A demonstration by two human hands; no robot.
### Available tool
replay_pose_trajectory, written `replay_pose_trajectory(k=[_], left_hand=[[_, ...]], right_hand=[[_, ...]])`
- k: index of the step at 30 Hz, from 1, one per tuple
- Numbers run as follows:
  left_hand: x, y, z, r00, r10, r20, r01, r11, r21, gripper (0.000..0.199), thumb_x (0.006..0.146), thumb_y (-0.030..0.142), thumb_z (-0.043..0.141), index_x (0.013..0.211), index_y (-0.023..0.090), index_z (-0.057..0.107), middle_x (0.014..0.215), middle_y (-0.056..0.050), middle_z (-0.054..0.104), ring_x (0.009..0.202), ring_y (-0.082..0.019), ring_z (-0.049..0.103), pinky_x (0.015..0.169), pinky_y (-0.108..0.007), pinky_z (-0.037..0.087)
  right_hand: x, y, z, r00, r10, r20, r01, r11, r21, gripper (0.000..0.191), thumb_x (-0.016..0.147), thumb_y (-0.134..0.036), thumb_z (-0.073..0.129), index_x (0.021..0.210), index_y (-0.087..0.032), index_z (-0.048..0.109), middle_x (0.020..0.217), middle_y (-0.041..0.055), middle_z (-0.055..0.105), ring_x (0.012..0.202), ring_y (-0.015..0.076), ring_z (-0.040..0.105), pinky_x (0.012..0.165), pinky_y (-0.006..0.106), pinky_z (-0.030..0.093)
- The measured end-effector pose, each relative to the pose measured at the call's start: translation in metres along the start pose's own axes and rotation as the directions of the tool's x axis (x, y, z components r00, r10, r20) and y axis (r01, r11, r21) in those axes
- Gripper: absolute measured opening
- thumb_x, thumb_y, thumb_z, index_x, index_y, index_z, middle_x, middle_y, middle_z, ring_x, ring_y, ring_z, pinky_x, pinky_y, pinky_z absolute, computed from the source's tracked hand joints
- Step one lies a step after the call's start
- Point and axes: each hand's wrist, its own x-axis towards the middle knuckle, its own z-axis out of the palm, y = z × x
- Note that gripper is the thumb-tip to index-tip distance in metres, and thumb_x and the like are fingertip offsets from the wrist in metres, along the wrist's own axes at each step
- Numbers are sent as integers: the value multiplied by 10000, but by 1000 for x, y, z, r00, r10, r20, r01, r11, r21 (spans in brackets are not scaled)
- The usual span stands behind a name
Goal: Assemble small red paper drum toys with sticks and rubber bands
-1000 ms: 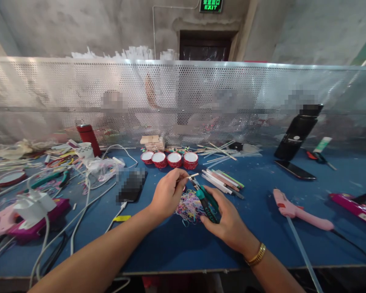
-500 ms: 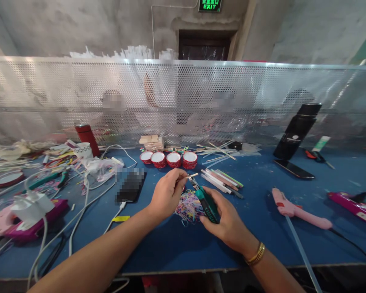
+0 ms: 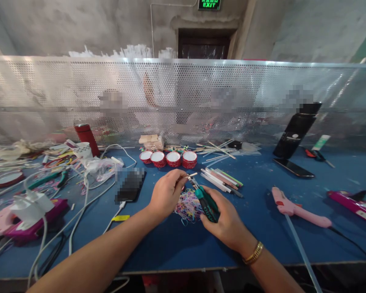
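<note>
A thin pale stick point(image 3: 192, 176) is pinched in the fingers of my left hand point(image 3: 167, 191), its free end pointing right. My right hand point(image 3: 225, 215) is wrapped round green-and-black pliers point(image 3: 208, 205), whose metal jaws lie at the stick, just right of my left fingertips. Whether the jaws bite on it I cannot tell. Below and between my hands lies a heap of thin coloured strands point(image 3: 187, 206). Beyond them stands a row of several small red drums point(image 3: 173, 158) with white tops. Part of another red thing is hidden behind my left hand.
Coloured sticks point(image 3: 221, 179) lie right of the drums. A pink glue gun point(image 3: 301, 211) and purple power strip point(image 3: 355, 206) lie at right, a black flask point(image 3: 294, 136) behind. Left are a phone point(image 3: 131, 185), white cables, a red bottle point(image 3: 87, 138) and clutter. A perforated metal screen point(image 3: 183, 93) closes the back.
Almost nothing differs. My right hand and the pliers have shifted very slightly, while my left hand keeps its pinch on the stick.
</note>
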Motion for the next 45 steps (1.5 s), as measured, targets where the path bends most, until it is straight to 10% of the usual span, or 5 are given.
replay_pose_trajectory(k=[45], left_hand=[[-1,-4,4,999,32,-14,-33,998,-61,153,947,236,478,894,195,615,728,3,598,683,-123,537,652,-232,411]], right_hand=[[1,-4,-4,1000,12,27,-9,996,-85,708,736,-132,609,1400,-230,386,1177,110,557,946,236,594,881,417,537]])
